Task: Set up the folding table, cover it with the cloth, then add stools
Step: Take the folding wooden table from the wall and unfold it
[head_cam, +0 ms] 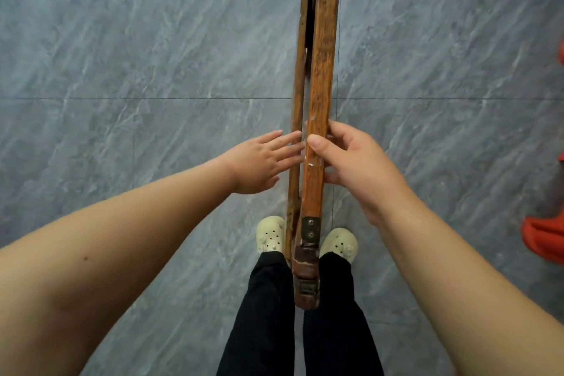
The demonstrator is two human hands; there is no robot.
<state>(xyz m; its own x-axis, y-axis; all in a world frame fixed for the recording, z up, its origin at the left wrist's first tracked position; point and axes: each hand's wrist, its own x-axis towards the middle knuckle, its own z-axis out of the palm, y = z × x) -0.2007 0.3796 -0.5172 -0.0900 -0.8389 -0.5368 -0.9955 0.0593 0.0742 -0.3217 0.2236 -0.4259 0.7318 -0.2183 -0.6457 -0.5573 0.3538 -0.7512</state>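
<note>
**Barely started, table's still folded flat**

Going from the left: the left hand (259, 162) is open, fingers straight and relaxed. The tips are right at the thin wooden slat (300, 70) on that side of the frame, but I can't tell if they're pressing it or just brushing it.

In the middle, the folding table (323, 55) stands on edge on the grey tile floor (122, 40). It runs away from the person, with its near end between the pale shoes (270, 233). It's all packed flat, no legs out.

The right hand (360, 168) grasps the table's thick top edge, thumb over the top and fingers curled round the far side.

Way over at the right border there's something red-orange (543, 238). Maybe a stool, but it's too cut off to say. No cloth in view.

My read is we're at step one. Unfolding, cloth and stools are all left to do.
</note>
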